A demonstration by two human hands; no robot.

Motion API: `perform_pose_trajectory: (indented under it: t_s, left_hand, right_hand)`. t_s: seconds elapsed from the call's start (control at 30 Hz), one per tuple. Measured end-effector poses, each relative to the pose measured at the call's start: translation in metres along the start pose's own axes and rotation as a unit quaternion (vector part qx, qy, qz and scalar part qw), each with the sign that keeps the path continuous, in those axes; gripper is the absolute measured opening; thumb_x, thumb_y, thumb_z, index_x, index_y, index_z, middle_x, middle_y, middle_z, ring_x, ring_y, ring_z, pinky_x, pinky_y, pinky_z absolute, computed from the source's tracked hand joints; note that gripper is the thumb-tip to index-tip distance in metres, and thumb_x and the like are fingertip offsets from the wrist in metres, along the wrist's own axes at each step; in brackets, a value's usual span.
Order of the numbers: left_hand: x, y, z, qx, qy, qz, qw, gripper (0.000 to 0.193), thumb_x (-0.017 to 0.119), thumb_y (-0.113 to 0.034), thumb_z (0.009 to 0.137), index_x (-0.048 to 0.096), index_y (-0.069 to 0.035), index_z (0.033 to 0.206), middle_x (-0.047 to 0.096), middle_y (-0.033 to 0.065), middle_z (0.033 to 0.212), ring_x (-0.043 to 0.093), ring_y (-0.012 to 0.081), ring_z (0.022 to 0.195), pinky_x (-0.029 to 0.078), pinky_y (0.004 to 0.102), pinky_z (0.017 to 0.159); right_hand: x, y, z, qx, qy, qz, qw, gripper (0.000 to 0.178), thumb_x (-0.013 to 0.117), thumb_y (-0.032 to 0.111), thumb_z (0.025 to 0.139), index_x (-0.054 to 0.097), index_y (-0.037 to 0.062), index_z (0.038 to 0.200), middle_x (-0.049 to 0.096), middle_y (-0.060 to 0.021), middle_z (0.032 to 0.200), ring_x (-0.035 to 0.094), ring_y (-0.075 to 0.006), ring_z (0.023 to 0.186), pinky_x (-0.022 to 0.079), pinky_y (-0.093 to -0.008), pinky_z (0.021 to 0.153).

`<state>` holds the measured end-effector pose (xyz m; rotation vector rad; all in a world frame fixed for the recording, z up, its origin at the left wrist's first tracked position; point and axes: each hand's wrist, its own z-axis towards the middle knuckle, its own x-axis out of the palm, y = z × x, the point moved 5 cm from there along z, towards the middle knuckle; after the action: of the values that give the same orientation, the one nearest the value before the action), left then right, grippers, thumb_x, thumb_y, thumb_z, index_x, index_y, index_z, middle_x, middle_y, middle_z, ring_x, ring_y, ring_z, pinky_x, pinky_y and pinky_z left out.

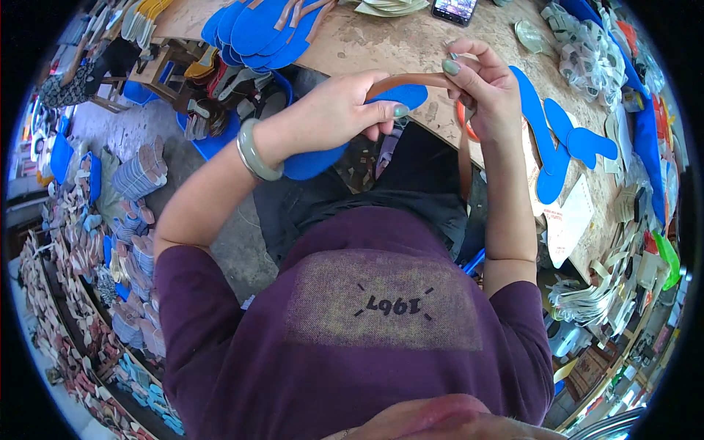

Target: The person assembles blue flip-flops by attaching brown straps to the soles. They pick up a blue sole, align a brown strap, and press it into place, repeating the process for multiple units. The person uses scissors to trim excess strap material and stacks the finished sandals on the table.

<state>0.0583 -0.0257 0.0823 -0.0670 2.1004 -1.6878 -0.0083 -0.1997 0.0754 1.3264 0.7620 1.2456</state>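
My left hand (pixel 341 110), a pale bangle on its wrist, is closed around a blue insole-shaped piece (pixel 315 163). Its other end (pixel 405 96) shows past my fingers; the middle is hidden by the hand. A narrow brown strip (pixel 414 78) runs from the left hand along the piece's far side to my right hand (pixel 484 92). There, thumb and fingers pinch the strip, and a length of it (pixel 465 165) hangs below. Just beyond the table edge, an orange ring-shaped thing (pixel 462 117) lies partly behind the right hand.
Blue insole pieces with brown strips (pixel 257 29) are piled at the table's far left. More blue pieces (pixel 554 143) and a white sheet (pixel 572 224) lie right. A phone (pixel 455 10) and plastic bags (pixel 590 59) sit farther back. A blue bin (pixel 209 143) stands left.
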Motion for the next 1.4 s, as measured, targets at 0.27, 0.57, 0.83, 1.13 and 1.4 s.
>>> perform_pose_trajectory:
  t_s: [0.27,0.57,0.83,1.13,1.4]
  left_hand:
    - [0.022,0.015,0.005,0.073,-0.115,-0.283,0.949,0.029,0.055,-0.027,0.095,0.054,-0.001,0.107,0.061,0.0062,0.081,0.060,0.0101,0.069,0.051,0.0240,0.065]
    - [0.001,0.013,0.005,0.151,-0.270,-0.399,0.863,0.030,0.048,-0.026,0.098,0.051,0.001,0.112,0.063,0.0195,0.107,0.065,0.0239,0.094,0.055,0.0336,0.079]
    - [-0.001,0.017,0.004,0.181,-0.267,-0.422,0.847,0.031,0.049,-0.027,0.098,0.049,0.001,0.110,0.063,0.0185,0.099,0.065,0.0282,0.091,0.055,0.0370,0.079]
    - [-0.002,0.023,0.002,0.159,-0.312,-0.365,0.863,0.024,0.050,-0.024,0.097,0.049,-0.001,0.104,0.061,0.0107,0.086,0.062,0.0171,0.075,0.053,0.0293,0.068]
    - [0.010,0.027,-0.002,0.127,-0.343,-0.341,0.866,0.019,0.063,-0.008,0.089,0.050,-0.002,0.103,0.063,0.0099,0.086,0.062,0.0164,0.073,0.052,0.0294,0.071]
  right_hand:
    - [0.030,-0.028,-0.009,-0.034,-0.091,0.189,0.977,0.022,0.066,0.007,0.085,0.057,0.0059,0.105,0.060,0.0007,0.071,0.052,-0.0032,0.058,0.030,-0.0147,0.046]
    - [0.037,-0.028,-0.019,-0.019,-0.138,-0.060,0.988,0.019,0.067,0.012,0.086,0.070,0.0042,0.102,0.064,0.0029,0.076,0.048,-0.0010,0.059,0.037,-0.0160,0.051]
    - [0.057,-0.045,-0.038,0.037,-0.116,-0.063,0.991,0.016,0.070,0.014,0.084,0.072,0.0020,0.095,0.069,-0.0020,0.084,0.060,-0.0057,0.073,0.049,-0.0204,0.067]
    - [0.059,-0.058,-0.036,0.056,-0.101,-0.033,0.993,0.018,0.071,0.014,0.083,0.071,-0.0005,0.095,0.068,-0.0036,0.082,0.060,-0.0076,0.078,0.049,-0.0236,0.071]
    - [0.063,-0.062,-0.037,0.059,-0.044,-0.087,0.994,0.021,0.066,0.013,0.087,0.068,0.0002,0.105,0.067,-0.0005,0.091,0.058,-0.0055,0.084,0.048,-0.0218,0.076]
